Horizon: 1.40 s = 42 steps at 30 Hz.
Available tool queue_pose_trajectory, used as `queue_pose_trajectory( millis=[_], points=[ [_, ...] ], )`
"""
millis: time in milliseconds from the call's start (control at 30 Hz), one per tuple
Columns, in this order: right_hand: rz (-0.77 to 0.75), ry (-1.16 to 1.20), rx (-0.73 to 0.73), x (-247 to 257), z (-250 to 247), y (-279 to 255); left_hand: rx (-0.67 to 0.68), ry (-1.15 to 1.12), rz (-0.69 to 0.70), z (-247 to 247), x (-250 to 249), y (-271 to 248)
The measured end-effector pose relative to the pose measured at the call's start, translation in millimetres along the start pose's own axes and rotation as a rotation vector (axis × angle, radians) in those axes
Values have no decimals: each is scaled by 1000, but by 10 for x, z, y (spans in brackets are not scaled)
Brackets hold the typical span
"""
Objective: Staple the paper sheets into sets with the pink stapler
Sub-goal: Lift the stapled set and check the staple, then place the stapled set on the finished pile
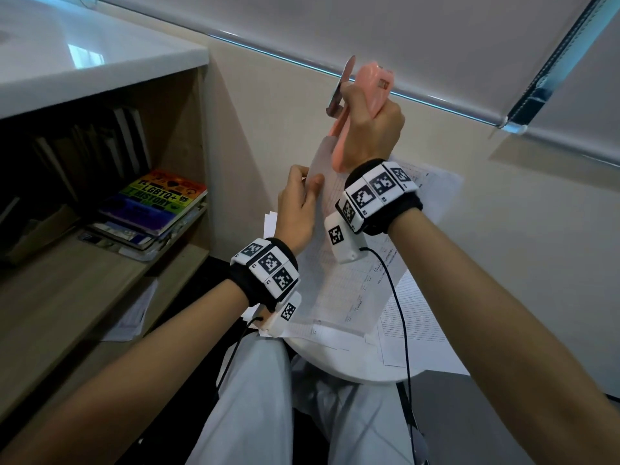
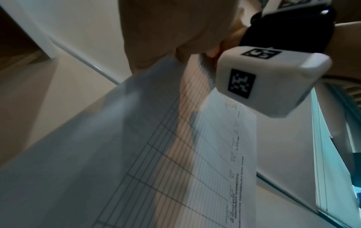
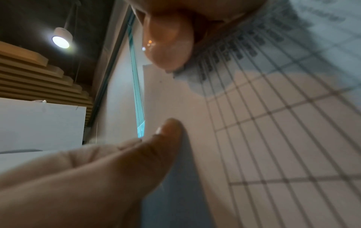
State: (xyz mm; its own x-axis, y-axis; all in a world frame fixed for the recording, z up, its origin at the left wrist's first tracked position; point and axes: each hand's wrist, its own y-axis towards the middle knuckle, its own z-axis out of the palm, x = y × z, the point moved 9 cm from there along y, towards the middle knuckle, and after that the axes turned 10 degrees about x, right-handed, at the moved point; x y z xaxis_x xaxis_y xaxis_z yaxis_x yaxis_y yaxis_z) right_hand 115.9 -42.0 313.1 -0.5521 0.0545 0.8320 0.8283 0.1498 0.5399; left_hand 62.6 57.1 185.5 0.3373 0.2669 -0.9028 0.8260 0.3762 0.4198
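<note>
The right hand (image 1: 367, 129) is raised in front of the wall, fingers wrapped around the stapler (image 1: 365, 105), which stands nearly upright with its metal base plate swung away from the pink body toward the left. The stapler's lower end sits over the top corner of the held sheets (image 1: 335, 263). In the right wrist view the pink tip (image 3: 170, 46) lies just above that paper corner, and the left thumb (image 3: 164, 138) presses on the sheet below it.

The left hand (image 1: 298, 209) is lower and to the left, wrist bent up, thumb and fingers pinching the top edge of the sheets so that they rise from the lap toward the stapler. The left wrist view shows the printed grid of the sheets (image 2: 195, 154) running up to the right hand; the paper is blurred there. Both wrists wear black bands with white marker blocks, and a thin black cable (image 1: 399, 313) hangs from the right one.

More papers (image 1: 412, 337) lie spread on a round white stool (image 1: 352, 370) in front of the person's knees. To the left stands a wooden shelf (image 1: 84, 297) with a white top; a stack of books (image 1: 154, 209) lies on it, and a loose sheet rests near its front edge. Behind is a cream wall with a grey roller blind (image 1: 402, 38) along the top.
</note>
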Motion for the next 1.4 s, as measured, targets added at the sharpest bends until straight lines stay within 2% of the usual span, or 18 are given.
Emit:
queue_pose_trajectory(
  millis=[333, 467, 600, 667, 733, 800, 867, 1033, 1100, 1133, 1167, 1200, 1300, 1333, 1400],
  points=[
    [-39, 51, 29, 59, 86, 74, 36, -25, 30, 31, -72, 29],
    [-34, 31, 58, 77, 42, 113, 8, -30, -8, -10, -38, 79],
    [-38, 292, 33, 145, -193, 110, -16, -3, -7, -113, 5, 138],
    [-43, 441, -43, 103, -454, 107, -29, 24, 18, -192, -9, 151],
    [-62, 486, -88, 42, -763, 55, -21, 7, 16, -268, 28, 190],
    [11, 474, -30, -175, -976, -62, 27, -80, 2, -310, 54, 245],
    [122, 459, 109, -466, -1078, -257, 69, -157, 17, -310, 10, 312],
    [414, 411, 491, -1165, -952, -819, 21, -267, 24, -218, -53, 417],
    [558, 375, 518, -1427, -990, -995, -8, -178, 6, -136, 35, 402],
    [637, 352, 487, -1572, -1062, -1068, -12, -99, -13, -94, 110, 383],
    [700, 319, 446, -1691, -1151, -1129, 24, -5, -51, -22, 216, 357],
    [748, 276, 391, -1795, -1266, -1173, 122, 77, -116, 98, 345, 301],
    [843, 92, 210, -2049, -1687, -1245, 573, 239, -357, 630, 818, -165],
    [876, 27, 159, -2120, -1836, -1270, 665, 239, -426, 780, 949, -375],
    [922, -85, 96, -2266, -2102, -1290, 719, 144, -545, 1051, 1145, -731]
  ],
)
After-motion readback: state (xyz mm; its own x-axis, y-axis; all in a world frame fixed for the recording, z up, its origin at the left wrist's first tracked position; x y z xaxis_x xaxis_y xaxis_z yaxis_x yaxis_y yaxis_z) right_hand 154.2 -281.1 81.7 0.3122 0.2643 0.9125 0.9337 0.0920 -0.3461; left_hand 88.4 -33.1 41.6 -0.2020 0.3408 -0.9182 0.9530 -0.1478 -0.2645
